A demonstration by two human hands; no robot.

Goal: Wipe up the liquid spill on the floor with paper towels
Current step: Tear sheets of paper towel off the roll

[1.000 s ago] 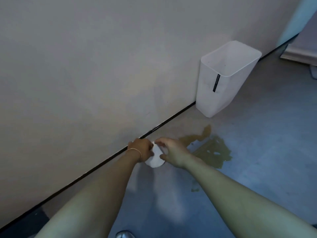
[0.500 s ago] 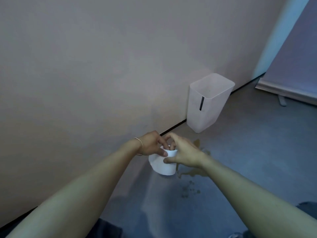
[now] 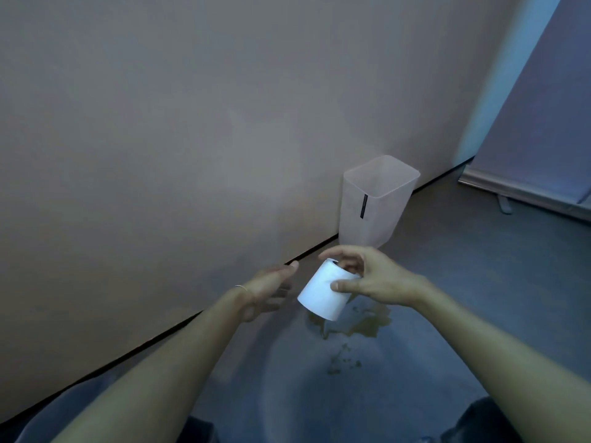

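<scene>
Along the plain, matte wall [image 3: 160, 123] on the left, the left hand [image 3: 271, 289] hangs released, fingers straight and reaching toward the paper towel roll [image 3: 324, 292] without touching it; a thin bracelet [image 3: 241, 287] circles that wrist. The roll is held in the air, tilted, just beside that hand and above the near edge of the spill [image 3: 361, 321]. It is a short white cylinder, smooth on its side, with the dark core opening at its upper end. The right hand [image 3: 377, 279] grasps it, thumb pressed on the side and fingers curled over the top end. The step in hand looks like freeing a sheet. It would go best if the right hand keeps the roll steady and well above the wet patch while the left finds the loose edge, which I cannot make out, and draws off several sheets before tearing, since one thin sheet would likely soak through. The spill is a thin, amber-brown puddle of ragged outline with small droplets nearer the person, lying on the smooth blue-grey floor [image 3: 479, 298]. Beyond it, against the wall, stands a translucent white plastic wastebasket [image 3: 374, 206], rectangular with rounded corners and a dark strip on its side.
</scene>
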